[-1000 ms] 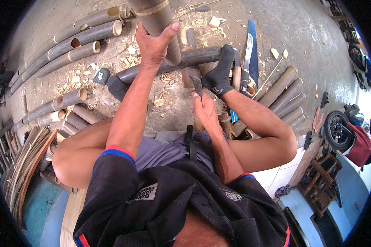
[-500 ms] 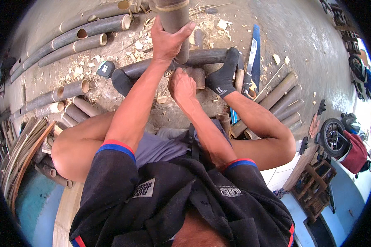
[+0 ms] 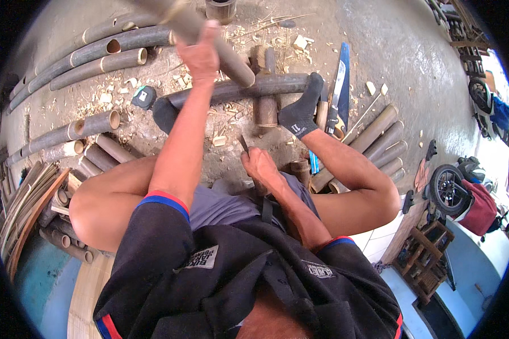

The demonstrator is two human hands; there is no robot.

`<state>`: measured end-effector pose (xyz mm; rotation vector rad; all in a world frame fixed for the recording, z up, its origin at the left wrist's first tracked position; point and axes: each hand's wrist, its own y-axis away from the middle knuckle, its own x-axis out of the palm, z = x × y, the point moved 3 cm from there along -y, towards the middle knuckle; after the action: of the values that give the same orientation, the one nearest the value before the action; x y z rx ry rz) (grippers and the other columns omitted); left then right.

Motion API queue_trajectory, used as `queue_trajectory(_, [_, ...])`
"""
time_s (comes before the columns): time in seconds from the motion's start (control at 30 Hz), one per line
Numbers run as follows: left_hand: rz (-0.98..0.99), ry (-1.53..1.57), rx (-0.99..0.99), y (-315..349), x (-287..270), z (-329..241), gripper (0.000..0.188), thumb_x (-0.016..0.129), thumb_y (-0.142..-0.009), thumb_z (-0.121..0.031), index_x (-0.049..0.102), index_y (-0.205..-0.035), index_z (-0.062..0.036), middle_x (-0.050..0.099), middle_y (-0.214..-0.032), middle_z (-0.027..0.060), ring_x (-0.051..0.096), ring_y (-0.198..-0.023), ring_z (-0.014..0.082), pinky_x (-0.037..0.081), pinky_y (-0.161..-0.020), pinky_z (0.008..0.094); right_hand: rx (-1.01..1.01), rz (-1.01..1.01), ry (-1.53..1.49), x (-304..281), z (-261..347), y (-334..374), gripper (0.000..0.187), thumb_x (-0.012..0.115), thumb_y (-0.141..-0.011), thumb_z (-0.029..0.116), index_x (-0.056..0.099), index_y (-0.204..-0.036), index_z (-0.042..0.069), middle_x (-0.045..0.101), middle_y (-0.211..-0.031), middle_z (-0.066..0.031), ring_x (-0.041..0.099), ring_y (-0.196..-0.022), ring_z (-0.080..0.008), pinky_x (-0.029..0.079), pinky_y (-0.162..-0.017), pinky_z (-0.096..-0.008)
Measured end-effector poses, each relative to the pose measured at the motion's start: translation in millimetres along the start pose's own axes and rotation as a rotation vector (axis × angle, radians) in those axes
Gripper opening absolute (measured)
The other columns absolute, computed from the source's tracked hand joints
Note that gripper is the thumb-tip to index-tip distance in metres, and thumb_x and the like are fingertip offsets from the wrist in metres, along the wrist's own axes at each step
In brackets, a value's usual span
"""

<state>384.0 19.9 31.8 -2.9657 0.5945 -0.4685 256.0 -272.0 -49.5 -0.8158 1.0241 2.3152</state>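
My left hand is raised and wrapped round a thick bamboo tube, which slants from the top edge down to the right and is smeared by motion. Lower down, my right hand is closed on a chisel; its narrow dark blade sticks out towards the far side, apart from the bamboo. Between my two dark-socked feet lies a dark bamboo pole. It rests across a shorter bamboo piece. Whether the pole has a cut is hard to see.
Wood chips litter the floor. A tape measure lies beside my left foot. A long blade and a blue saw lie past my right foot. Bamboo tubes with holes lie at left, cut lengths at right.
The bamboo tube in my left hand has swung from upright to slanting, up and to the left. My right hand has drawn back towards me with the chisel, away from the pole.
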Motion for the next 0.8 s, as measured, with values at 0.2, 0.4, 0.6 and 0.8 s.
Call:
queue_trajectory(0.2, [-0.704,-0.286,-0.453,-51.2,-119.4,38.0,0.055,0.08,-0.081,-0.028,0.061,-0.103,0.0185,0.067,-0.11,0.0255,0.065,-0.096,0.0314,0.054,-0.087,0.0461,0.059,0.12,0.079,-33.3,25.8,7.9,0.038,0.062,-0.088,0.033,0.066,-0.09,-0.005,0.068,-0.082,-0.0299,0.069,-0.083,-0.0489,0.055,-0.076,-0.0548])
queue_trajectory(0.4, [-0.485,-0.681,-0.231,-86.4,-183.9,68.7,0.05,0.071,-0.086,-0.023,0.057,-0.119,0.0116,0.065,-0.112,0.0273,0.064,-0.098,0.0342,0.051,-0.089,0.0473,-0.091,0.06,0.31,-76.7,17.4,11.1,0.043,0.066,-0.086,0.039,0.061,-0.105,0.001,0.072,-0.082,-0.0225,0.072,-0.079,-0.0422,0.057,-0.072,-0.0513])
queue_trajectory(0.6, [0.633,-0.658,0.448,38.1,13.0,21.4,0.033,0.059,-0.095,-0.025,0.068,-0.121,-0.006,0.07,-0.113,0.0171,0.064,-0.106,0.0326,0.049,-0.098,0.042,-0.106,0.026,0.555,-179.5,23.1,9.1,0.055,0.076,-0.082,0.046,0.059,-0.115,0.006,0.073,-0.088,-0.0187,0.072,-0.087,-0.0392,0.058,-0.075,-0.0495])
queue_trajectory(0.8, [1.671,-0.302,-0.206,214.3,103.6,-55.7,0.074,0.04,-0.097,-0.072,0.068,-0.127,-0.011,0.071,-0.12,0.0208,0.067,-0.111,0.0378,0.05,-0.099,0.0462,0.017,-0.001,0.033,-305.8,41.3,84.0,0.044,0.069,-0.093,0.028,0.063,-0.127,0.002,0.071,-0.107,-0.0194,0.069,-0.099,-0.0303,0.053,-0.088,-0.0392])
